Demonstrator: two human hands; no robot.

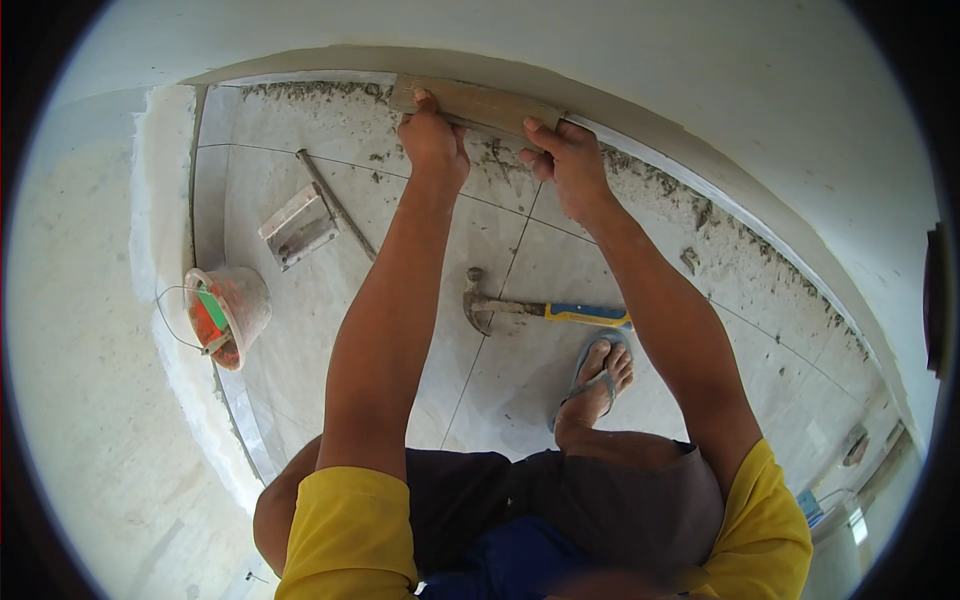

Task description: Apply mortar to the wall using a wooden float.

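A flat, brown wood-like board [478, 101] lies along the foot of the wall, in line with the pale skirting strip [640, 152]. My left hand [432, 140] grips its left part, thumb on the upper face and fingers curled under the near edge. At its right end my right hand [572, 165] pinches the board, the thumb laid on it. Some fingertips of both hands are hidden. Below my hands, a claw hammer [560, 311] with a blue and yellow handle rests on the tiles beside my sandalled foot [592, 385].
Crumbs of grey mortar [690, 205] are strewn along the wall. To the left lie a rectangular, mortar-smeared tool [300, 228] and a long thin bar [338, 205]. A bucket [252, 300] with green and red inside stands near the left wall [160, 200].
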